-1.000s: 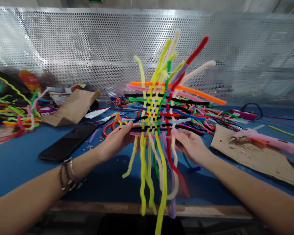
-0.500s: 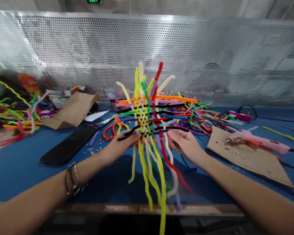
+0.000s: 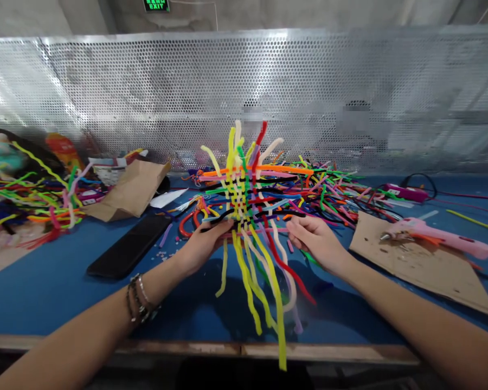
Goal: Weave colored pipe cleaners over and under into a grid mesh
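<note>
A woven piece of pipe cleaners (image 3: 239,203) is held up over the table. Yellow, cream, green, purple and red strands run lengthwise, with black, blue, orange and pink ones crossing them; long loose ends hang below. My left hand (image 3: 201,246) is closed on its lower left edge, thumb in front and the other fingers mostly hidden behind. Along the lower edge a pink pipe cleaner (image 3: 282,230) runs crosswise toward my right hand (image 3: 319,244), whose thumb and forefinger are pinched around its right end.
A black phone (image 3: 126,246), red-handled scissors (image 3: 186,223) and a brown paper bag (image 3: 132,189) lie left. Behind is a heap of pipe cleaners (image 3: 337,189). At right, a pink glue gun (image 3: 443,235) rests on cardboard (image 3: 410,271). A perforated metal screen (image 3: 187,97) closes the back.
My right hand has drawn slightly right, away from the weave, still pinching. My left hand keeps its hold. The whole view has shifted a little, with the background now lower and farther right.
</note>
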`<state>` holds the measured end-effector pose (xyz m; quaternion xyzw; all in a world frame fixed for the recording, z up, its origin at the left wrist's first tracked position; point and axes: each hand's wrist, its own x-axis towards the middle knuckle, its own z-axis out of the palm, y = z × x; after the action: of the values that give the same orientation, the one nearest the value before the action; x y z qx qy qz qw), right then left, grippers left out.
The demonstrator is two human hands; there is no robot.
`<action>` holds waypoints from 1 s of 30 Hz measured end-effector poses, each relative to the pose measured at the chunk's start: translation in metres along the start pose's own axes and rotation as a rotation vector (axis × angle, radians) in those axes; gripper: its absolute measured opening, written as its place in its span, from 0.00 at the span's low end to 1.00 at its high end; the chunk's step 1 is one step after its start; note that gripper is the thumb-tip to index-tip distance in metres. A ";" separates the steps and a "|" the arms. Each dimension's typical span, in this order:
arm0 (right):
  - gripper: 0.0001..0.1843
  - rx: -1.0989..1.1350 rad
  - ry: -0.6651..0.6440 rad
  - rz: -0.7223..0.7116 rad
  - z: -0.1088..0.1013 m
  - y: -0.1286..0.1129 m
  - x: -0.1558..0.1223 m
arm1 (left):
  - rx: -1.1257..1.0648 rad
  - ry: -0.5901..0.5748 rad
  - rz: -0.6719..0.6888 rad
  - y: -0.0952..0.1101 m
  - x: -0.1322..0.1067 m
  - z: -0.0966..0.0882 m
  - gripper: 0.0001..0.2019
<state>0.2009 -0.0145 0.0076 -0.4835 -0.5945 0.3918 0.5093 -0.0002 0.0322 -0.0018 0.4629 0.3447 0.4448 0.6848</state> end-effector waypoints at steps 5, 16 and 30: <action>0.24 0.036 0.003 -0.032 -0.003 0.003 0.002 | -0.047 0.028 -0.003 0.001 0.001 0.003 0.03; 0.23 0.102 0.011 -0.080 -0.008 -0.002 0.000 | -0.127 0.255 0.031 0.009 0.005 0.004 0.08; 0.18 0.168 0.421 -0.366 -0.055 -0.024 0.018 | -0.064 0.276 0.044 0.014 0.017 -0.010 0.08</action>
<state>0.2502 -0.0040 0.0440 -0.3948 -0.5184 0.2321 0.7221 -0.0064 0.0540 0.0067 0.3826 0.4110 0.5297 0.6356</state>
